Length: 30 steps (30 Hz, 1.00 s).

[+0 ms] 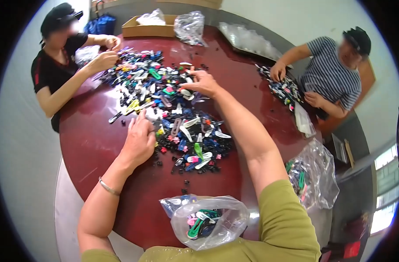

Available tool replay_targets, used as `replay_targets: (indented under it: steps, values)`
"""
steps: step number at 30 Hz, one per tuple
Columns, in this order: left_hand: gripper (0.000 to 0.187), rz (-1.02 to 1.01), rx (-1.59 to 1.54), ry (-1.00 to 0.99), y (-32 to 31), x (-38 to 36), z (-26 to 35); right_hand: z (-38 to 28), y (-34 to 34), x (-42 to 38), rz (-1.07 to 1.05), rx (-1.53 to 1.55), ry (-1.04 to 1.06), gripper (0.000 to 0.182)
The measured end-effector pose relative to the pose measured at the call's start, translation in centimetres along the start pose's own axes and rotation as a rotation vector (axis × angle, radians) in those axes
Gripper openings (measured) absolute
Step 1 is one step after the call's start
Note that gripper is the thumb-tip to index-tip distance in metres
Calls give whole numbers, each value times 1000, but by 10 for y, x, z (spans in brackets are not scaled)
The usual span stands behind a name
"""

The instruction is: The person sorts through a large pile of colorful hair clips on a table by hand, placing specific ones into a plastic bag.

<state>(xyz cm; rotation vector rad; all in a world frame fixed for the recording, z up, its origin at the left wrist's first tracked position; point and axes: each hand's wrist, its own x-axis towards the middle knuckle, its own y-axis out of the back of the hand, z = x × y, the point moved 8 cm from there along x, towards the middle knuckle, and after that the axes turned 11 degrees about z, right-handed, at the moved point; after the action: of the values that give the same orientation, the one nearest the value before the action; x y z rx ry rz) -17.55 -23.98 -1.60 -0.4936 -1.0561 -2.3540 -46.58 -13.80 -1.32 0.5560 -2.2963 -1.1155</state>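
Observation:
A large heap of hair clips [151,81] in many colours spreads over the far part of the round table, and a smaller heap of clips and little claw clips [195,139] lies nearer me. My left hand [140,137] rests at the left edge of the near heap, fingers stretched forward, nothing visible in them. Over the right side of the far heap reaches my right hand [203,84], its thumb and fingers apart, close to white clips [187,93]. Against my body stands an open clear plastic bag [230,218] with green, pink and white clips inside.
The dark red table [94,148] carries a cardboard box [149,29], a clear bag [190,27] and a tray of clear plastic [252,41] at the back. Co-workers sit left and right; the right one handles a small clip pile [282,89]. Another clip bag [315,174] lies at right.

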Motion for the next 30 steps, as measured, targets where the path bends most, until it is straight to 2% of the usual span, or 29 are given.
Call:
replay_targets:
  steps: [2,6,7,8,12,16,19,20,22,23,24,26,27,30]
  values:
    - [9,-17,-26,-21,-2,1,4,-6,-5,-1,-40,65,-14,91]
    - [10,-42,-30,-19,-4,1,3,-15,-7,11,17,23,-56,103]
    - [11,-58,-10,-32,-5,0,2,-8,-7,10,26,-132,-133,103]
    - [12,-59,5,-55,-6,-1,1,-20,-5,3,-65,-233,-129,103]
    - [12,-70,8,-80,-5,0,2,-31,-11,0,-91,-288,-25,99]
    - [12,-65,30,-110,-7,-2,6,-29,-15,-6,-133,-72,109,80]
    - [12,-50,50,-145,-8,-2,7,-42,-10,-23,-261,70,101,68]
    - [12,-37,59,-160,-8,-2,7,-57,2,-33,-208,20,159,61]
    - [12,-22,62,-181,-9,-2,7,-72,12,-56,-338,-6,33,60]
    - [12,-21,56,-188,-9,-2,7,-74,11,-61,-295,82,131,58]
    - [12,-21,50,-196,-9,-2,6,-76,9,-68,-290,166,144,52]
    - [13,-4,50,-212,-10,-2,4,-89,24,-88,-170,59,290,36]
    - [13,1,50,-220,-10,-2,4,-89,26,-98,-179,72,256,31]
    - [14,-49,35,-186,-12,0,1,-91,42,-123,-54,17,319,33]
